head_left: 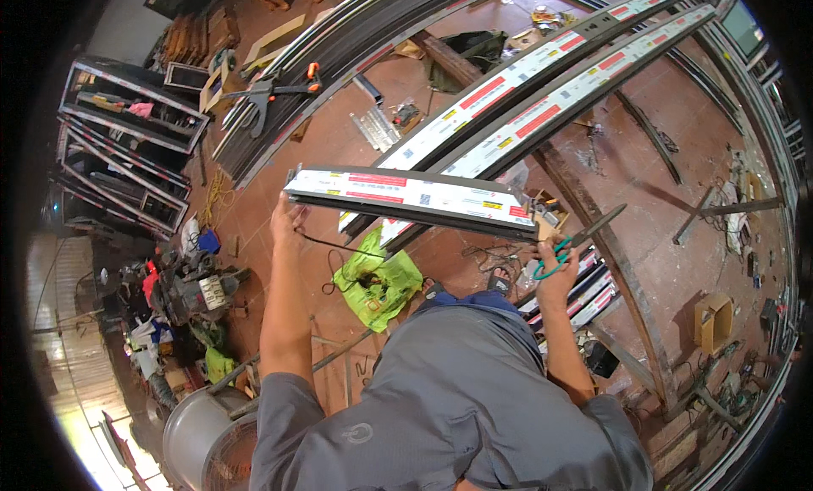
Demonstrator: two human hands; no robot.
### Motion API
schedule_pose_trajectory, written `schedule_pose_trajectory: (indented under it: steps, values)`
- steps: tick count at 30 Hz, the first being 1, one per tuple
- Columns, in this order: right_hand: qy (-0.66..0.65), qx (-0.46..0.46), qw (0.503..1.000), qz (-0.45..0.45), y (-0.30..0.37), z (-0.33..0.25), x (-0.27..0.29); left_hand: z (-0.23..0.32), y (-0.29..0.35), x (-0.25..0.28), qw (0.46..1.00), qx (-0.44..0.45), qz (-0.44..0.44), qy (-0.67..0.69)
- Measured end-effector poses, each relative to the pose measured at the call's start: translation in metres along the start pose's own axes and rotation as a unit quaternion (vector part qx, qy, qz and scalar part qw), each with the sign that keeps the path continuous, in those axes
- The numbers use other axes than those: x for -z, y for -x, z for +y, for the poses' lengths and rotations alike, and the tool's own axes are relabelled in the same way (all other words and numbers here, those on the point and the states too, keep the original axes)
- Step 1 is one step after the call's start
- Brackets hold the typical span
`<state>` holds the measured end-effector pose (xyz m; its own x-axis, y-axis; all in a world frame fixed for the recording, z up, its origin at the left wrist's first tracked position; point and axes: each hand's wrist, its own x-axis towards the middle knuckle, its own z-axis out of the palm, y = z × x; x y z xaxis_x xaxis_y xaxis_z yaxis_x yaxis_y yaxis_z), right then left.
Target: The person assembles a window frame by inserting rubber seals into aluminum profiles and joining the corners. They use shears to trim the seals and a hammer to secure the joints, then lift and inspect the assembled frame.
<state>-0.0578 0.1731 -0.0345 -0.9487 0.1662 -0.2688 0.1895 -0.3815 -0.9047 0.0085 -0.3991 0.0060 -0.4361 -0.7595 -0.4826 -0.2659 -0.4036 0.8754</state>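
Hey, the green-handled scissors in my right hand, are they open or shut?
Shut, it seems: the scissors in your right hand show their blades together as one tapering shape.

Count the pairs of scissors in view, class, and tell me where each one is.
1: the green-handled scissors in the person's right hand. Others may be hidden among the clutter on the floor.

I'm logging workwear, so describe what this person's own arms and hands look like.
The left sleeve and the right sleeve are both grey and short, leaving the forearms bare. The left hand and the right hand are ungloved, and no watch shows on either arm.
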Motion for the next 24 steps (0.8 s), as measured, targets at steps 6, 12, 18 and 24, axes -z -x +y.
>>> schedule_pose_trajectory:
  steps: [6, 12, 18, 24]
  values:
    - [0.118, 0.059, 0.991, -0.03, -0.013, -0.002, 0.017, 0.012, 0.004, -0.005, 0.999, -0.006, 0.012, -0.048]
    - [0.125, 0.06, 0.989, -0.05, -0.017, -0.003, 0.017, 0.012, -0.011, 0.007, 0.998, -0.006, -0.029, -0.06]
    - [0.162, 0.094, 0.978, -0.087, -0.02, 0.002, 0.024, 0.009, -0.015, 0.001, 0.998, -0.007, -0.046, -0.043]
    - [0.114, 0.062, 0.991, -0.027, -0.012, 0.016, 0.017, 0.007, -0.016, 0.0, 0.999, -0.005, -0.036, 0.001]
